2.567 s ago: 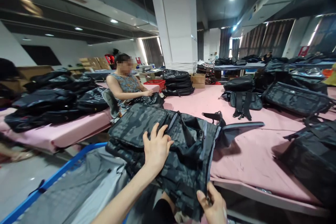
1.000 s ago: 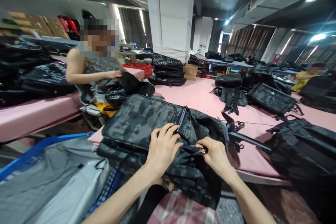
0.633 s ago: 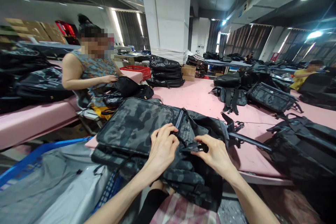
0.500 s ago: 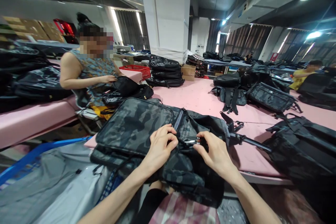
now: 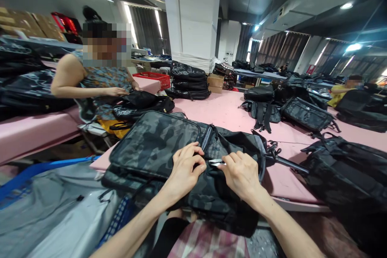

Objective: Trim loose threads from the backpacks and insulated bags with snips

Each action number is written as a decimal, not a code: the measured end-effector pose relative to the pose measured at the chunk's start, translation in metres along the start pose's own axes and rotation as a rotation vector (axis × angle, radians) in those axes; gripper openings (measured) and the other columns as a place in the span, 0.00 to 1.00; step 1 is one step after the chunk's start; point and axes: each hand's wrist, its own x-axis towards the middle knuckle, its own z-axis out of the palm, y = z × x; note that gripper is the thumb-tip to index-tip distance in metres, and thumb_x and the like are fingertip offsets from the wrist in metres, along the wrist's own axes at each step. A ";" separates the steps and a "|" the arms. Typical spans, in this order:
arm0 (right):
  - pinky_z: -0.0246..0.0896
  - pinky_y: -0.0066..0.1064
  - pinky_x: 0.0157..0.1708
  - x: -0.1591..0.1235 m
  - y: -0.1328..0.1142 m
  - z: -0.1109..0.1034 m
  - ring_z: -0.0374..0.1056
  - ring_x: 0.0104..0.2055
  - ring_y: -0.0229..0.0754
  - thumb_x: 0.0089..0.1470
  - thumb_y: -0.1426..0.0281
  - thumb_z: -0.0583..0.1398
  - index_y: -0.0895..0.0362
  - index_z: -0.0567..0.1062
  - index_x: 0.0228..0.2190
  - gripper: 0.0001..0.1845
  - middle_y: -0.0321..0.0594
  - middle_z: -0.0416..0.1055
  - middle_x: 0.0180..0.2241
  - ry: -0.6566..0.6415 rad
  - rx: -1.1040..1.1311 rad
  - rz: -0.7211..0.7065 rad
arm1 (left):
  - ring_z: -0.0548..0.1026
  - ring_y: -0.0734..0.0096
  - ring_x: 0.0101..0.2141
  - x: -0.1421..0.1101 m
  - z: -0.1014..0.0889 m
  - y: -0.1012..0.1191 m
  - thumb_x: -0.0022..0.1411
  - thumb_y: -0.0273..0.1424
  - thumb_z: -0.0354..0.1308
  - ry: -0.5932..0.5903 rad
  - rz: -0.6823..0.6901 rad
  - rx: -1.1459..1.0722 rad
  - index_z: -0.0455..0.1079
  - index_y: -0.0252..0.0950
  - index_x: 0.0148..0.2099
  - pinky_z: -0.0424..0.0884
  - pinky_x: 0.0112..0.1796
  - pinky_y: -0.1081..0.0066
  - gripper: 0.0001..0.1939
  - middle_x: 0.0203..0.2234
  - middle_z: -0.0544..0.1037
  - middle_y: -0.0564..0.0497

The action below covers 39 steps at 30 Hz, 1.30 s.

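Left hand (image 5: 186, 167): half-curled on bag (image 5: 157, 141); cannot tell if gripping
Right hand (image 5: 242, 171): closed around snips (image 5: 215, 162)
Bag: over bench's (image 5: 217, 111) near edge

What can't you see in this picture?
In the head view:
- Most of the small shiny tool: the right hand covers it.
- What, if anything, the left hand pinches: its own fingers hide it.
- The camouflage bag's underside: it faces away.
- The whole blue basket: the picture's edge cuts it off.
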 end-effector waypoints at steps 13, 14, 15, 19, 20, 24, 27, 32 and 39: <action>0.43 0.32 0.28 0.002 0.005 0.007 0.60 0.28 0.38 0.54 0.69 0.58 0.56 0.69 0.22 0.09 0.35 0.68 0.23 -0.067 0.035 -0.008 | 0.71 0.65 0.41 0.021 -0.040 -0.008 0.61 0.34 0.45 -0.166 0.169 -0.041 0.70 0.39 0.23 0.62 0.46 0.65 0.19 0.34 0.76 0.52; 0.43 0.32 0.28 0.002 0.005 0.008 0.60 0.29 0.38 0.53 0.69 0.59 0.56 0.69 0.23 0.09 0.35 0.68 0.23 -0.079 0.043 -0.009 | 0.72 0.67 0.38 0.031 -0.045 -0.010 0.62 0.35 0.44 -0.170 0.187 -0.006 0.71 0.39 0.23 0.63 0.43 0.67 0.20 0.33 0.76 0.52; 0.43 0.32 0.28 0.002 0.006 0.009 0.61 0.29 0.38 0.53 0.69 0.59 0.55 0.69 0.23 0.08 0.35 0.69 0.24 -0.087 0.049 -0.007 | 0.72 0.67 0.37 0.041 -0.049 -0.012 0.62 0.36 0.45 -0.148 0.201 0.055 0.72 0.39 0.24 0.64 0.43 0.67 0.19 0.33 0.77 0.52; 0.44 0.32 0.29 0.001 0.004 0.011 0.61 0.30 0.39 0.52 0.68 0.60 0.55 0.69 0.25 0.07 0.34 0.69 0.24 -0.087 0.051 0.007 | 0.66 0.54 0.48 0.071 -0.040 -0.007 0.54 0.32 0.59 -0.022 0.287 0.443 0.72 0.37 0.39 0.60 0.47 0.57 0.09 0.42 0.75 0.46; 0.44 0.32 0.29 0.000 0.004 0.011 0.61 0.30 0.39 0.52 0.68 0.60 0.55 0.69 0.24 0.07 0.34 0.68 0.24 -0.085 0.047 0.008 | 0.64 0.52 0.49 0.074 -0.035 -0.004 0.52 0.30 0.60 -0.034 0.304 0.525 0.72 0.36 0.39 0.59 0.47 0.55 0.10 0.42 0.75 0.44; 0.44 0.31 0.28 0.000 0.005 0.010 0.61 0.29 0.38 0.53 0.68 0.59 0.56 0.69 0.24 0.07 0.35 0.68 0.24 -0.112 0.061 0.012 | 0.69 0.54 0.44 0.079 -0.027 0.006 0.51 0.24 0.59 -0.164 0.276 0.695 0.72 0.34 0.32 0.65 0.40 0.61 0.04 0.38 0.75 0.41; 0.44 0.29 0.28 0.002 0.009 0.007 0.62 0.30 0.38 0.53 0.68 0.58 0.55 0.70 0.26 0.06 0.35 0.69 0.25 -0.165 0.094 0.022 | 0.72 0.59 0.37 0.087 -0.034 0.009 0.48 0.22 0.57 -0.274 0.227 0.683 0.72 0.34 0.28 0.68 0.35 0.68 0.04 0.33 0.76 0.43; 0.46 0.28 0.27 0.004 0.013 0.006 0.64 0.30 0.38 0.54 0.66 0.58 0.54 0.71 0.28 0.06 0.35 0.70 0.25 -0.216 0.134 0.050 | 0.74 0.62 0.32 0.097 -0.039 0.015 0.48 0.20 0.52 -0.383 0.215 0.743 0.73 0.35 0.29 0.68 0.32 0.70 0.10 0.32 0.76 0.44; 0.49 0.27 0.28 0.007 0.019 -0.001 0.66 0.31 0.38 0.54 0.65 0.58 0.54 0.73 0.31 0.06 0.36 0.71 0.26 -0.188 0.182 0.102 | 0.73 0.56 0.36 0.094 -0.026 0.010 0.53 0.20 0.47 -0.284 0.254 0.811 0.72 0.31 0.31 0.67 0.29 0.68 0.12 0.33 0.75 0.38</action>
